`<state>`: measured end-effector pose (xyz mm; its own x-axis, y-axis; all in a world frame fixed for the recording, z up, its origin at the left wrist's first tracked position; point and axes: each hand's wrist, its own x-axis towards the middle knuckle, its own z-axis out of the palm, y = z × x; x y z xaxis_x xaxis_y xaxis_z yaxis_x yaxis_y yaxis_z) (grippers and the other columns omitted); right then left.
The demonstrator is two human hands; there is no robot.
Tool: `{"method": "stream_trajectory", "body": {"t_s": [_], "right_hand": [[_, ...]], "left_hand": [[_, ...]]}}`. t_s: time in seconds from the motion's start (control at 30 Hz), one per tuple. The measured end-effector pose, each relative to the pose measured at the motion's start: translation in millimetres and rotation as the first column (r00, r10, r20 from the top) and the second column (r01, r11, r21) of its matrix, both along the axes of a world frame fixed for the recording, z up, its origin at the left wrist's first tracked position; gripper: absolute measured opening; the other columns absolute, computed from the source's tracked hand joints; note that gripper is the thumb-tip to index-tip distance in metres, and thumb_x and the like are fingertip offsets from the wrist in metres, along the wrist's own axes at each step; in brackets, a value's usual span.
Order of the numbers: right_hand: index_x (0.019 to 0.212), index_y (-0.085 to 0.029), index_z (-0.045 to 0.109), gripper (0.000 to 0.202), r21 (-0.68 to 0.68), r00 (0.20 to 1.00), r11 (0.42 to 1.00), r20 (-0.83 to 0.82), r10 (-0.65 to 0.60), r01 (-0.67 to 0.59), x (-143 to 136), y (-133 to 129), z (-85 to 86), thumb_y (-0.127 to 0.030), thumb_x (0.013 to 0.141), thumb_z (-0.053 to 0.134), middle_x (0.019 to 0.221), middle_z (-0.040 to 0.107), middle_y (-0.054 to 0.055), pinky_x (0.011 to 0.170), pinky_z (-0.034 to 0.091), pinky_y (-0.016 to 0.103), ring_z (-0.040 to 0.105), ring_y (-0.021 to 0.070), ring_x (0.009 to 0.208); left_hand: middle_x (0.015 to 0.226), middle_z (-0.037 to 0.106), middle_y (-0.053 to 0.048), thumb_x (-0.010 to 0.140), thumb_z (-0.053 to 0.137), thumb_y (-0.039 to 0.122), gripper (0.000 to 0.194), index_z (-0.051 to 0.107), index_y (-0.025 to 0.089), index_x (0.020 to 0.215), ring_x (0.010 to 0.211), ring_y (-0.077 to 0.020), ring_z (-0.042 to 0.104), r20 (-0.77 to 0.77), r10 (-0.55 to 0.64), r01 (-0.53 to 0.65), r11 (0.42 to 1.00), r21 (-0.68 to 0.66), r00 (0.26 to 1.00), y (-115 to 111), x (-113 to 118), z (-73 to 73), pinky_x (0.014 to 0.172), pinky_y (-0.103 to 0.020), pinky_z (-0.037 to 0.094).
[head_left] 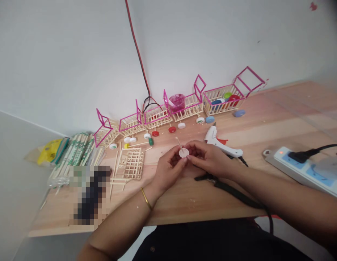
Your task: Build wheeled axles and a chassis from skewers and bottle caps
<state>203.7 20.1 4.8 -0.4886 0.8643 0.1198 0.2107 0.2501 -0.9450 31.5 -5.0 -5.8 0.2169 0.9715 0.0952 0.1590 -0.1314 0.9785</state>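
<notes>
Between both hands is a white bottle cap (pixel 184 153) with a short thin wooden stick (pixel 179 143) standing up from it. My left hand (pixel 168 167) pinches the cap from the left. From the right, the fingers of my right hand (pixel 207 157) close on the same cap. A white glue gun (pixel 221 142) lies just beyond my right hand. To the left, a small lattice frame of wooden sticks (pixel 133 164) rests on the table among loose sticks.
Several stick carts with pink rims (pixel 186 105) line the wall, with coloured bottle caps (pixel 172 129) as wheels. Packs of chopsticks (pixel 76 150) lie at left. Black-handled pliers (pixel 233 194) lie near the front edge. A power strip (pixel 306 170) stands at right.
</notes>
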Motion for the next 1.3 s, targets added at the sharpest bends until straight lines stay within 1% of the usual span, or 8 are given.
{"method": "stream_trajectory", "body": {"t_s": [0.1,0.17,0.27,0.37,0.5,0.6,0.8,1.3], "right_hand": [[0.104,-0.019,0.053,0.022,-0.035,0.999,0.999,-0.042,0.005,-0.007,0,1,-0.5,-0.026,0.084,0.053,0.092,0.063,0.004,0.071,0.05,0.03,0.059,0.015,0.079],[0.104,-0.019,0.053,0.021,-0.008,0.999,1.0,-0.031,0.018,-0.018,0,1,0.7,-0.026,0.085,0.052,0.092,0.062,0.004,0.072,0.05,0.031,0.059,0.0152,0.08],[0.099,-0.019,0.055,0.016,0.142,0.997,0.989,0.072,-0.038,0.028,2,1,3.9,-0.025,0.084,0.052,0.089,0.062,0.004,0.07,0.048,0.031,0.058,0.0154,0.076],[0.096,-0.019,0.057,0.014,0.315,0.983,0.945,0.132,-0.13,0.083,6,1,6.5,-0.024,0.084,0.054,0.087,0.062,0.005,0.071,0.047,0.031,0.058,0.0164,0.076],[0.096,-0.02,0.058,0.011,0.402,0.986,0.913,0.114,-0.125,0.069,9,0,8.1,-0.022,0.086,0.052,0.093,0.065,0.006,0.076,0.047,0.031,0.06,0.0181,0.085],[0.096,-0.02,0.058,0.012,0.419,0.989,0.908,0.12,-0.089,0.031,9,-1,10.3,-0.021,0.087,0.05,0.093,0.066,0.006,0.078,0.047,0.031,0.061,0.0181,0.089],[0.091,-0.02,0.058,0.01,0.422,0.974,0.907,0.203,-0.095,0.0,8,-3,16.2,-0.019,0.084,0.05,0.086,0.066,0.005,0.071,0.048,0.03,0.062,0.0175,0.081],[0.089,-0.02,0.056,0.009,0.481,0.964,0.874,0.256,-0.071,-0.063,8,-4,13.6,-0.016,0.083,0.05,0.085,0.065,0.005,0.067,0.046,0.028,0.06,0.0167,0.078]], "left_hand": [[0.106,0.065,-0.009,0.082,0.06,0.029,0.036,0.056,0.016,0.115,0.096,-0.019,0.061,-0.014,0.011,-0.011,1.0,0.018,1.0,1,-1,-2.6,0.085,-0.033,0.05],[0.106,0.065,-0.009,0.083,0.06,0.029,0.034,0.057,0.016,0.115,0.096,-0.0191,0.061,-0.07,0.025,-0.021,0.998,0.053,0.997,1,-2,-3.9,0.086,-0.033,0.05],[0.104,0.066,-0.008,0.084,0.059,0.028,0.032,0.058,0.018,0.114,0.094,-0.0185,0.061,-0.172,0.05,-0.028,0.992,0.126,0.984,2,-5,-3.3,0.085,-0.034,0.05],[0.103,0.066,-0.008,0.084,0.059,0.025,0.031,0.059,0.019,0.114,0.092,-0.0177,0.061,-0.259,0.056,-0.005,0.981,0.195,0.964,2,-6,-1.9,0.083,-0.033,0.05],[0.102,0.065,-0.008,0.083,0.06,0.022,0.032,0.059,0.018,0.115,0.09,-0.0166,0.06,-0.307,0.061,0.011,0.974,0.228,0.95,2,-6,-2.6,0.08,-0.03,0.049],[0.1,0.065,-0.007,0.084,0.059,0.021,0.03,0.059,0.019,0.114,0.088,-0.0156,0.06,-0.317,0.059,0.014,0.975,0.221,0.947,3,-6,-4.1,0.078,-0.028,0.049],[0.099,0.065,-0.005,0.082,0.061,0.023,0.032,0.059,0.02,0.114,0.083,-0.015,0.06,-0.322,0.075,-0.004,0.976,0.216,0.944,3,-7,-6.0,0.075,-0.028,0.049],[0.093,0.067,-0.005,0.079,0.064,0.022,0.031,0.063,0.018,0.11,0.08,-0.0154,0.06,-0.339,0.097,-0.033,0.981,0.19,0.936,4,-8,-6.3,0.073,-0.028,0.049]]}}
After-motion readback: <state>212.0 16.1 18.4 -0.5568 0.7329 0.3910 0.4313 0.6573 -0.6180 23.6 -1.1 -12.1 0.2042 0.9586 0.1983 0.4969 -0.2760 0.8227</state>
